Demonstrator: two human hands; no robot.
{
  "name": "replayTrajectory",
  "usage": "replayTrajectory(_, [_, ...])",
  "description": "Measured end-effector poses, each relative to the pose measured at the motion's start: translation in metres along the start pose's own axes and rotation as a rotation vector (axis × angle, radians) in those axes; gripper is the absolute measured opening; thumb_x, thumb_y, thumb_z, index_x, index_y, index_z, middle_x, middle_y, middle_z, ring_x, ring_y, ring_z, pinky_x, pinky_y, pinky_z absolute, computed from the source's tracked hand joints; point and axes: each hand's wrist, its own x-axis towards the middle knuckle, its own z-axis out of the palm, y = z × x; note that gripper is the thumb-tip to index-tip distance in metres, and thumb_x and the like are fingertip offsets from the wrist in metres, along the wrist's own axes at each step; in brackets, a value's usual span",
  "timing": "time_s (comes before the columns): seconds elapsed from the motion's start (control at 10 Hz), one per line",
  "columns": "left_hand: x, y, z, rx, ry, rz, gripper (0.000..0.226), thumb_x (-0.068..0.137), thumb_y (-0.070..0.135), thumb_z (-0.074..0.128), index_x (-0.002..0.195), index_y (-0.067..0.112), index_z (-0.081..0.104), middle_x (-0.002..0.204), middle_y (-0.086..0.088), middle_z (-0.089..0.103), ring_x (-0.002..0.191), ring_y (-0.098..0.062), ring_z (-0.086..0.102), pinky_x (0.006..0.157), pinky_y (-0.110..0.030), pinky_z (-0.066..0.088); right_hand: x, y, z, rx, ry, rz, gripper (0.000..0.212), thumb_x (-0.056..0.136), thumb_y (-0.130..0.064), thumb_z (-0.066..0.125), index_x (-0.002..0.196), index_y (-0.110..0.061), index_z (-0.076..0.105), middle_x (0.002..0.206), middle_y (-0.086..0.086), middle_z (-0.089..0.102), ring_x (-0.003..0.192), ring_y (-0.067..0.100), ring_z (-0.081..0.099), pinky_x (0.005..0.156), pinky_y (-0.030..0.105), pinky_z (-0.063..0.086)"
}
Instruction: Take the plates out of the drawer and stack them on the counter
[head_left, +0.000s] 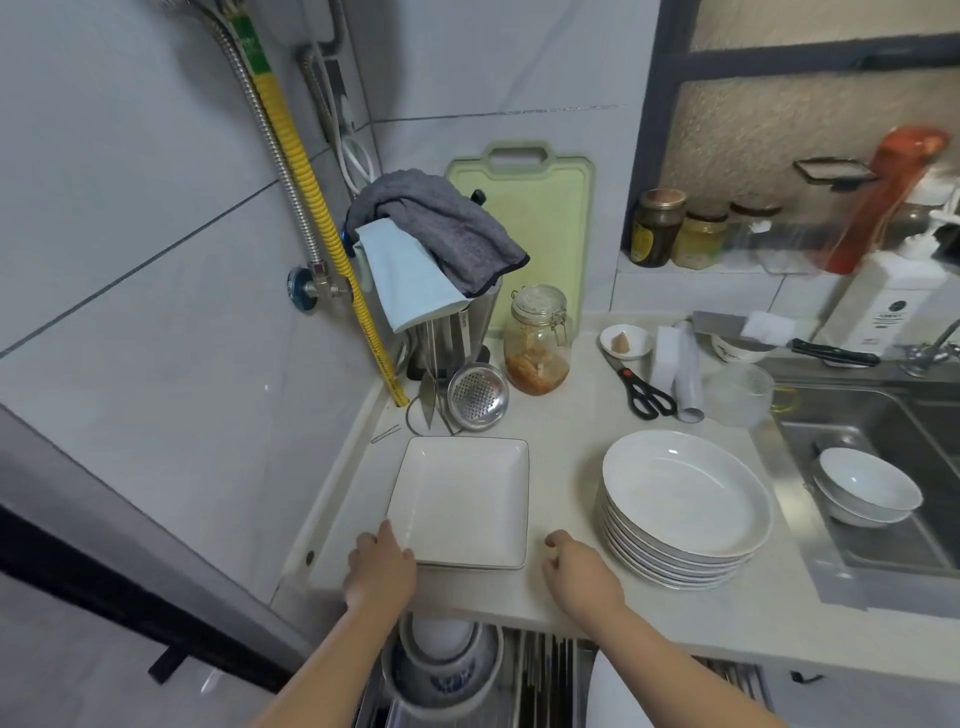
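A white square plate (462, 499) with a thin dark rim lies on the pale counter (561, 415), and a second rim edge shows beneath it. My left hand (379, 569) grips its near left corner, thumb on the rim. My right hand (579, 569) rests on the counter just right of the plate's near right corner, fingers loosely curled, holding nothing. A stack of several round white plates (685, 499) stands to the right. Below the counter edge the open drawer (545, 675) shows a wire rack, nested bowls (441, 660) and part of a white plate (618, 696).
Behind the square plate are a metal strainer (478, 397), a glass jar (537, 340), a cloth-draped utensil holder (441, 312) and a green cutting board (540, 218). Scissors (641, 389), a small dish (626, 340) and a plastic cup (737, 392) lie further right. The sink (883, 467) holds bowls.
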Motion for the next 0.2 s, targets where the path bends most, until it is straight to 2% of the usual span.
replayTrajectory(0.1, [-0.019, 0.005, 0.006, 0.09, 0.042, 0.014, 0.051, 0.097, 0.026, 0.036, 0.145, 0.018, 0.021, 0.147, -0.013, 0.026, 0.129, -0.028, 0.033, 0.099, -0.039, 0.041, -0.014, 0.01, -0.001, -0.021, 0.007, -0.042, 0.042, 0.092, -0.019, 0.036, 0.133, -0.019, 0.043, 0.123, 0.006, 0.06, 0.113, 0.025, 0.056, 0.084, 0.033, 0.047])
replayTrajectory(0.2, [-0.038, 0.018, 0.017, 0.219, 0.091, 0.143, 0.057, 0.096, 0.028, 0.035, 0.149, 0.02, 0.013, 0.156, -0.013, 0.014, 0.141, -0.029, 0.019, 0.112, -0.039, 0.03, -0.028, 0.018, -0.006, -0.031, 0.023, -0.062, 0.041, 0.091, -0.018, 0.036, 0.132, -0.02, 0.043, 0.124, 0.007, 0.059, 0.114, 0.025, 0.056, 0.085, 0.033, 0.047])
